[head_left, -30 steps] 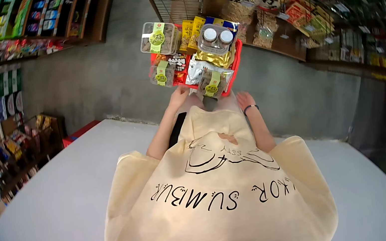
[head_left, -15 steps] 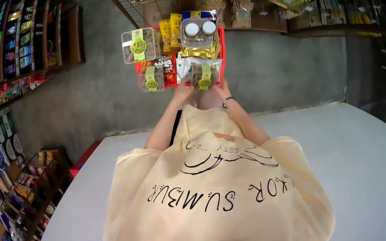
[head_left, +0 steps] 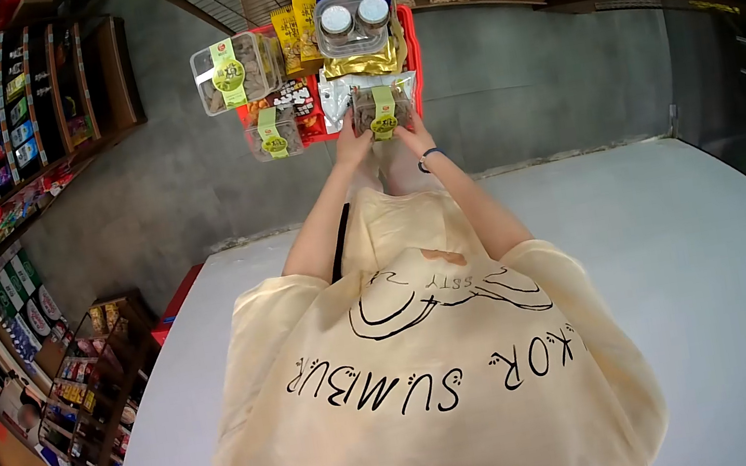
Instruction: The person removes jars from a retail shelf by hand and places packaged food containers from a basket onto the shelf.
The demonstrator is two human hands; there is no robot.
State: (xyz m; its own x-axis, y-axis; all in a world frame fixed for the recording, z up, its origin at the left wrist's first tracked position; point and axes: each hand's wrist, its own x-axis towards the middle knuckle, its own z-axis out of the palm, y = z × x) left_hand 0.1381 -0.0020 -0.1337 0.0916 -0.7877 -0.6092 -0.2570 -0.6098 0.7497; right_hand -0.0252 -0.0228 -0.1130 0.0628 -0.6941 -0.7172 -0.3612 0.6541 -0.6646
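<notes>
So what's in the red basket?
Yellow packets, a gold bag, a silver bag and a red bag show. Boxes hide parts, and the basket's bottom can't be seen.

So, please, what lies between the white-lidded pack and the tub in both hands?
The head view shows a gold bag, then a silver bag.

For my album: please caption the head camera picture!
Left hand and right hand hold a clear green-labelled box at a loaded red basket.
</notes>
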